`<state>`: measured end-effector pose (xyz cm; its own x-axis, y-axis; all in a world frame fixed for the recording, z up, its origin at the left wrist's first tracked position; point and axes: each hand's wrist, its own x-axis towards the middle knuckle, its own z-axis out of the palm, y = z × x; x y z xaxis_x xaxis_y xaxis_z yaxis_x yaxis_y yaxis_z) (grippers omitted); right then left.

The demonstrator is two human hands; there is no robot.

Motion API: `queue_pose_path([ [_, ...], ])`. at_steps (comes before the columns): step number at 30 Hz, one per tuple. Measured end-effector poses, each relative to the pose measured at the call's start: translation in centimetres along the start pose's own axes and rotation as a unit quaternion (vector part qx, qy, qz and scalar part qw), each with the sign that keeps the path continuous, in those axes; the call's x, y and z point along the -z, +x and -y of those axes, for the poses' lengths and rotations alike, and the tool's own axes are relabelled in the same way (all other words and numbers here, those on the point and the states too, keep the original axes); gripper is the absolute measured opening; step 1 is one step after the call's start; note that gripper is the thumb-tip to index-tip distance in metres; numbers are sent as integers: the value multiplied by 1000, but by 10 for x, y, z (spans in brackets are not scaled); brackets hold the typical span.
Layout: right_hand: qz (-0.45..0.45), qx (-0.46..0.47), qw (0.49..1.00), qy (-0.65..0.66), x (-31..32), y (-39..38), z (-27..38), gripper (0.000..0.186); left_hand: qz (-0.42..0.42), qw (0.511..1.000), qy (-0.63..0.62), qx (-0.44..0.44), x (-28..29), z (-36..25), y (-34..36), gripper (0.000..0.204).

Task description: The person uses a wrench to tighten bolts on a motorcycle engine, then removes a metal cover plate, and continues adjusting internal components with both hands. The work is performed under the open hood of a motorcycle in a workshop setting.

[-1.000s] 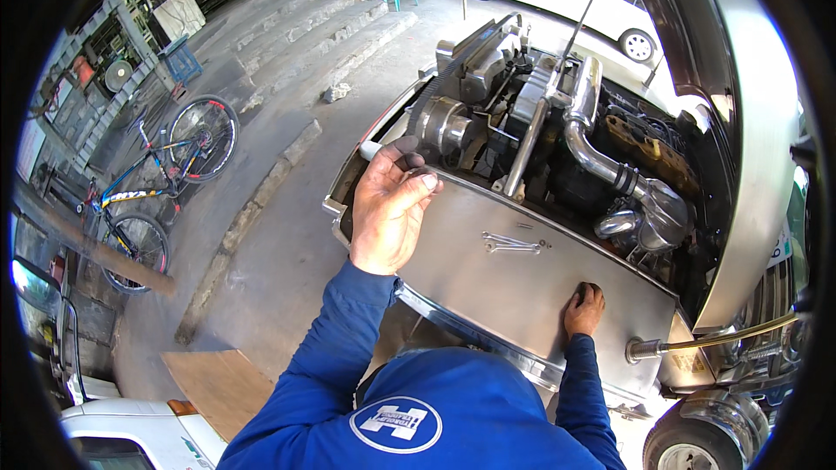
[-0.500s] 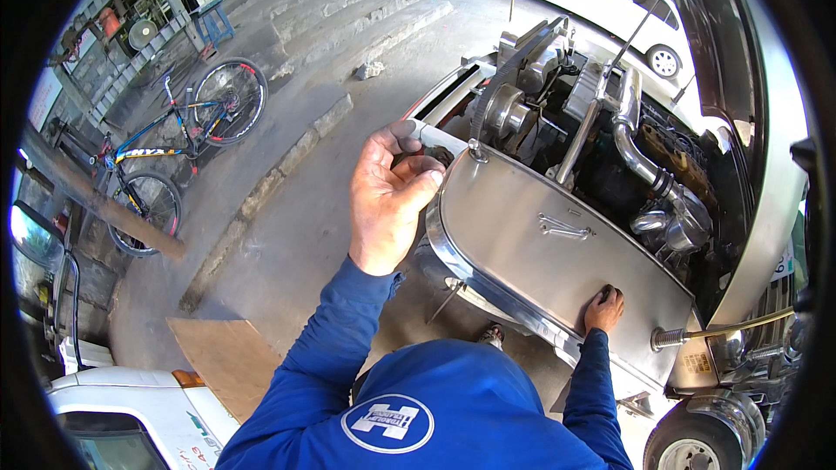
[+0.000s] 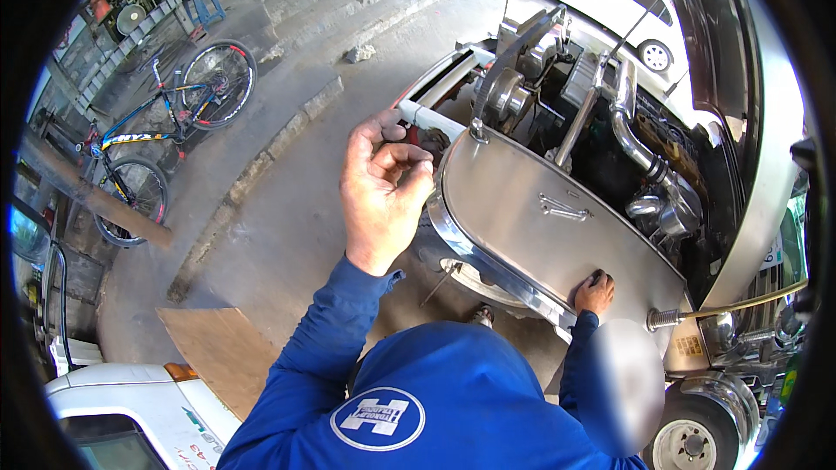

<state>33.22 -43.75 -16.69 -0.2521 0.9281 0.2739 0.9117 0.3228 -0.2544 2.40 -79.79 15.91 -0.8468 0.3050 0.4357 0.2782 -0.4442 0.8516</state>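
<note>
And there's the shift: my left hand (image 3: 381,196), which overlapped the fender (image 3: 492,187) two frames back, now shows just off its rounded left end, thumb and index curled into a ring, a little gap in the middle. My right hand (image 3: 596,294) keeps its place, down on the fender near the chrome-trimmed edge (image 3: 505,274), toward the right end.

State of the fingers, then! Left: bent inward, tips close together, and from out here I can't tell whether something tiny is pinched there. Right: curled on the metal, undersides hidden, so again I can't call it.

The wrenches (image 3: 564,211) lie side by side nearer the engine-side edge, a small bolt (image 3: 572,194) just beside them, both hands well apart from the lot. Beyond that edge sits the open engine (image 3: 579,83), its drive belt (image 3: 483,91) close past the rounded end.

My read on the step: fingerwork beside the engine, tools laid by. The next move calls, I judge, for a steady left pinch, the right hand bracing; going for a wrench would mean reaching across the fender.
</note>
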Motion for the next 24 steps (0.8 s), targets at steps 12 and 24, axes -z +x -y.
queue_pose_path([
  [12, 52, 78, 992, 84, 35, -19, 19, 39, 360, 731, 464, 348, 104, 218, -115, 60],
  [24, 636, 309, 703, 79, -11, -105, 84, 33, 241, 690, 415, 542, 150, 456, -323, 57],
])
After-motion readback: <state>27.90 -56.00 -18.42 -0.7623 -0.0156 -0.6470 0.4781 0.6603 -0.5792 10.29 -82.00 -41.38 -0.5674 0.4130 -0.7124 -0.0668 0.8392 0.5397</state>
